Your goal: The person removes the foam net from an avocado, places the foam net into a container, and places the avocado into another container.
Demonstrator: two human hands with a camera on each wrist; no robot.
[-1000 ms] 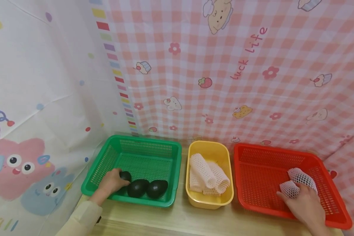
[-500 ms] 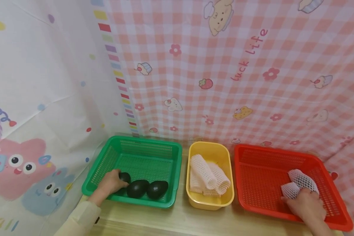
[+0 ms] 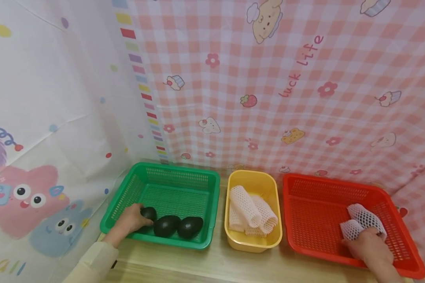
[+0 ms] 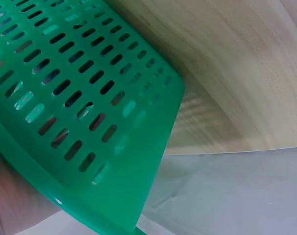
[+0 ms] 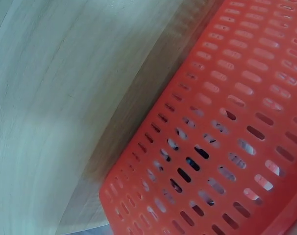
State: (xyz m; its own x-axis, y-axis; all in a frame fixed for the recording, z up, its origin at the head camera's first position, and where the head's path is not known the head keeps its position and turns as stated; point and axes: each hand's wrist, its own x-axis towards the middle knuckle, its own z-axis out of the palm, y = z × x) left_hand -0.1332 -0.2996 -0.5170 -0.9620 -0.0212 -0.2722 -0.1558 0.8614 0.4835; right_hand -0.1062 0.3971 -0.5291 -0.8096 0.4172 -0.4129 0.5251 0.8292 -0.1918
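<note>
In the head view, my left hand [image 3: 132, 218] reaches over the near left side of the green basket [image 3: 212, 208] and grips a dark avocado [image 3: 149, 213]. Two more avocados [image 3: 167, 226] lie to its right, side by side. My right hand [image 3: 371, 247] is in the red basket [image 3: 315, 220], its fingers and thumb round an avocado in a white foam net [image 3: 365, 216]. A second piece of foam net [image 3: 351, 229] sits beside it, partly behind the hand; its contents are hidden. In the left wrist view, the green basket wall [image 4: 80, 98] covers most of my hand.
Between the baskets stands a yellow bin [image 3: 253, 243] with several white foam nets [image 3: 246, 206]. All three containers rest on a pale wooden table [image 3: 184, 263]. Behind hangs a pink checked cloth [image 3: 226, 86], with a white printed sheet [image 3: 56, 98] at the left.
My left hand has shifted slightly left, with the avocado in its grip. The right hand has drawn slightly back toward the near right, its thumb lower beside the net. The head view has shifted slightly.
</note>
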